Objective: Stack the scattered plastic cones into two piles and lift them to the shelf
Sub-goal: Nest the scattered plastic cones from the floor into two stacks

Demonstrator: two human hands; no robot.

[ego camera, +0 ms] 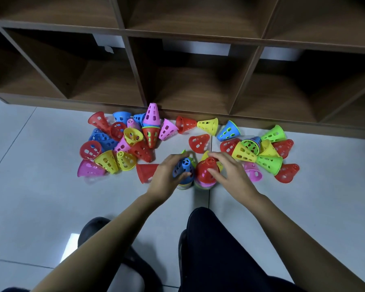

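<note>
Two upright piles of cones stand side by side on the pale floor, a short way out from the middle compartment of the brown shelf. The left hand curls round the blue-topped pile, fingers over its far side and thumb on its near side. The right hand cups the red-topped pile, fingers bent over the tip and thumb pressed on the near face. Closer to the shelf lie the loose cones: one heap before its left compartment, another heap before its right one, and a single red cone between them. A short stack topped by a purple cone stands against the shelf's bottom rail.
</note>
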